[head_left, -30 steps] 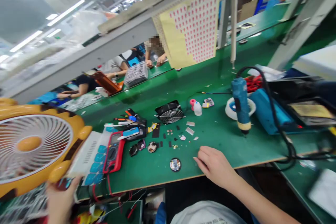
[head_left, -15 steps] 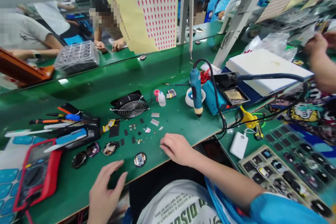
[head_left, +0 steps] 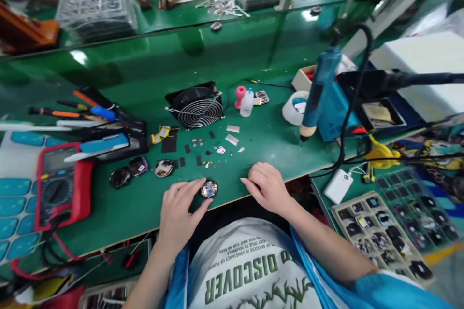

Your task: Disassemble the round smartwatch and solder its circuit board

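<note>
Head view: the left hand point(head_left: 179, 208) has its grip apart, thumb and forefinger at the round circuit piece point(head_left: 209, 189) near the desk's point(head_left: 130, 215) front edge. The right hand point(head_left: 268, 187) rests beyond it, fingers curled, thumb apart.

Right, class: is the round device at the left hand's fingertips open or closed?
Open: the round device shows bare electronic parts on top, uncovered.

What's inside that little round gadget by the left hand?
Tiny electronic parts show inside the round gadget. Whatever lies beneath them is covered, so I can't see it.
</note>
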